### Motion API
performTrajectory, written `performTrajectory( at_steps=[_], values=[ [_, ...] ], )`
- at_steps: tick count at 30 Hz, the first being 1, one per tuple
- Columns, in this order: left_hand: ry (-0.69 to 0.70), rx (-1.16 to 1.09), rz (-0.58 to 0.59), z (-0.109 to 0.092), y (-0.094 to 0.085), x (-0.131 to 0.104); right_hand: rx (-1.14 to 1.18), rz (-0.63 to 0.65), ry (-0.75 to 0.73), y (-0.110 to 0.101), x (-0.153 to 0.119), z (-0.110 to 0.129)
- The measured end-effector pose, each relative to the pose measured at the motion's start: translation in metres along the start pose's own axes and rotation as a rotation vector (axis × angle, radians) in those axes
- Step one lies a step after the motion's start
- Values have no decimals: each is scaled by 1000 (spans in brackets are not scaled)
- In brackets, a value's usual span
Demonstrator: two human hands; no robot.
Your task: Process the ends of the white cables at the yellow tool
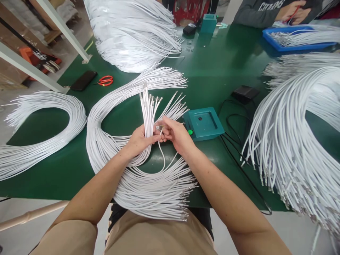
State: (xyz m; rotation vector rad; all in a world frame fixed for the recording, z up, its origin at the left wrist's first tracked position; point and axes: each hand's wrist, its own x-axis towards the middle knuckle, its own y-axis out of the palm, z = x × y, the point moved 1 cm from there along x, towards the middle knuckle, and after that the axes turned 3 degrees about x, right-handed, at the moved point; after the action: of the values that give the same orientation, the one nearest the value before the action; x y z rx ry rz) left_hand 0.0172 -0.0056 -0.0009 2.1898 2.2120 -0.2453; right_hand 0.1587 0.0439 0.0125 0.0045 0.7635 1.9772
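My left hand (140,140) is wrapped round a bundle of white cables (149,113), whose metal-tipped ends point up above the fingers. Close beside it, my right hand (175,132) has its fingers pinched at the end of one white cable (161,150) that curves down from between the hands. What exactly the right fingertips hold is too small to tell. Under and around both hands lies a large looped coil of white cables (95,131). Just right of my right hand sits a teal device (205,124) with a green button.
More white cable bundles lie at the left (71,117), top (132,32) and right (292,117). Red-handled scissors (105,80) and a dark phone (84,80) are at the back left. Black cords run right of the device. Across the table, a person's hands (293,12) are near a blue tray (281,46).
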Motion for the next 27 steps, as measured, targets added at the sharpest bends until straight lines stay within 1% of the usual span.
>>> performTrajectory(
  at_steps=[2, 5, 10, 15, 17, 19, 23, 27],
  values=[
    [2, 17, 26, 0, 1, 0, -26, 31, 12, -1, 0, 0],
    [-7, -2, -6, 1, 0, 0, -28, 103, 57, -4, 1, -1],
    [-23, -63, -50, 5, -3, 0, 82, 179, 110, -11, 4, -4],
    [-15, -122, -59, 7, -5, 1, 147, 225, 112, -11, 3, -3],
    [1, -117, -54, 7, -6, 1, 142, 201, 95, -10, 3, -3],
    [23, -102, -50, 6, -6, 1, 122, 149, 55, -8, 2, -2],
    [50, -67, -45, 5, -7, 0, 17, 59, -31, -6, -1, 0],
    [52, -76, -38, 5, -6, 0, -16, 36, -57, -7, -2, 1]
  ],
)
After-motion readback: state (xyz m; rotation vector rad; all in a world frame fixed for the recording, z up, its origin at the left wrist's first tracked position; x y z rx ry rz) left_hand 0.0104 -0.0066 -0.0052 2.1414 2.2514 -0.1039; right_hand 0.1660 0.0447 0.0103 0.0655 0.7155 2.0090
